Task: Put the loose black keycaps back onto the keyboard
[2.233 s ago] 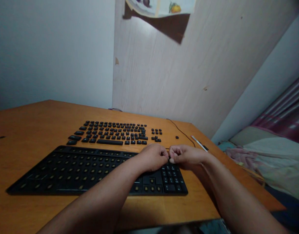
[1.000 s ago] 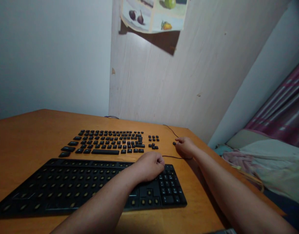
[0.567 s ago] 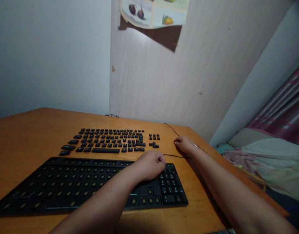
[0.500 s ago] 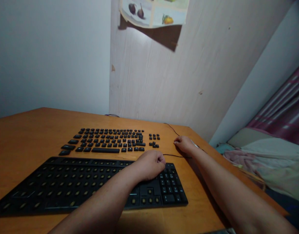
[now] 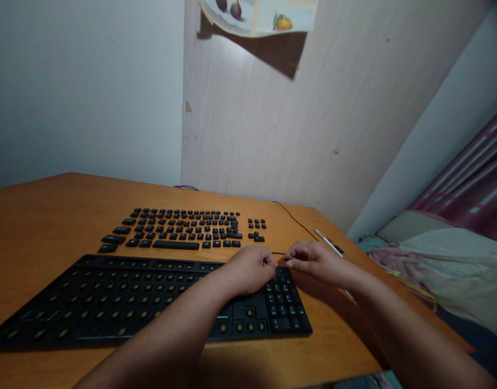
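A black keyboard (image 5: 143, 297) lies along the near part of the desk. Most of its key positions show bare stems, while black keycaps sit on the number pad (image 5: 284, 308) at its right end. Resting over the keyboard's upper right, left of the number pad, my left hand (image 5: 250, 268) has its fingers curled closed; what they hold, if anything, is hidden. My right hand (image 5: 319, 263) is just beyond the number pad's top right corner, thumb and fingertips pinched together. Something small and dark may be at those tips, too small to name. Behind the keyboard, loose keycaps (image 5: 183, 229) lie in rows.
The wooden desk (image 5: 37, 216) reaches back to the wall. A thin cable (image 5: 297, 219) runs across its right side, near a white pen-like stick (image 5: 328, 241) partly behind my right hand. Beyond the desk's right edge is bedding (image 5: 446, 259).
My right hand has come left and nearer, from the desk beyond the keyboard to the number pad's top corner, uncovering the white stick. My left hand stays over the keyboard.
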Available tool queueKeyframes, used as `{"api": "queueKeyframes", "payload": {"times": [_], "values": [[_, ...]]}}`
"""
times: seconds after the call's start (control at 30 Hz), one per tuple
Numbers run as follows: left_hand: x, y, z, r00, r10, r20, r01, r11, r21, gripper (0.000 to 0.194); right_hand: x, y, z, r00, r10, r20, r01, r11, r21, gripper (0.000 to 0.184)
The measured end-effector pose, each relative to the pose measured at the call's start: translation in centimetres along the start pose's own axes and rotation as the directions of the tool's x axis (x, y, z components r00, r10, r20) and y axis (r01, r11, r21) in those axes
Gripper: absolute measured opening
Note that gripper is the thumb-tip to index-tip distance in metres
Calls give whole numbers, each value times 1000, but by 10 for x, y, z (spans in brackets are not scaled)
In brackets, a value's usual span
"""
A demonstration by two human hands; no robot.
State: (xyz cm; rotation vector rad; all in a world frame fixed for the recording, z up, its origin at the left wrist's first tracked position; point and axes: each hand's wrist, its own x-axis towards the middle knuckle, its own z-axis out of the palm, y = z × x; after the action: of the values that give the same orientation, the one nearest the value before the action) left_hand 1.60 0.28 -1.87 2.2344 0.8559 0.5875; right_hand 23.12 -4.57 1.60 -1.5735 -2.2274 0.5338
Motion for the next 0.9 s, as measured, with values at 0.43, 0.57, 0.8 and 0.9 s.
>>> {"api": "queueKeyframes", "payload": {"times": [0.43, 0.57, 0.8, 0.9], "values": [[-2, 7, -5, 1000, -21, 18, 21, 1000, 17, 23, -28, -22, 12, 998, 50, 36, -46, 995, -87, 18], [-2, 5, -4, 1000, -14, 11, 14, 1000, 20, 24, -30, -24, 12, 999, 36, 30, -32, 992, -121, 19], [0, 4, -3, 1000, -14, 9, 13, 1000, 20, 24, -30, -24, 16, 999, 49, 9, -48, 995, -90, 19], [0, 5, -3, 1000, -16, 10, 16, 1000, 23, 24, -31, -22, 17, 999, 45, 1, -45, 996, -74, 19]]}}
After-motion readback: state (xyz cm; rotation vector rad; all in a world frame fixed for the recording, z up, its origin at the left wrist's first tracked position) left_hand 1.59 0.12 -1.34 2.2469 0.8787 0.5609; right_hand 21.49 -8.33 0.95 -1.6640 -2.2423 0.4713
